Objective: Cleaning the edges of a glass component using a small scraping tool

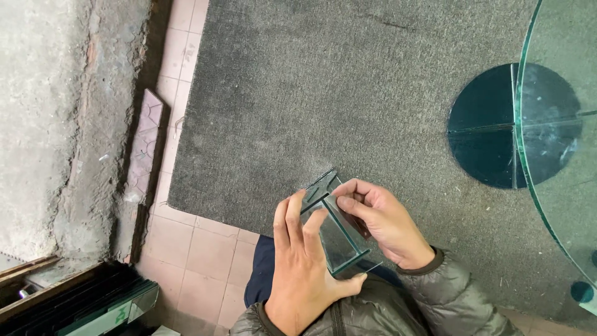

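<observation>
Head view: 2 hands, left (305,261) and right (382,221), clamped on seemingly rectangular clear glass pieces (336,233) above grey carpet (323,93).

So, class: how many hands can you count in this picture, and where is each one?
2. The left hand is at lower centre, fingers over the small glass panes. The right hand is beside it, gripping the panes' right edge. No others are in view.

Grey carpet (348,93); green-edged clear glass piece (336,233); pinkish floor tiles (193,249).
</observation>
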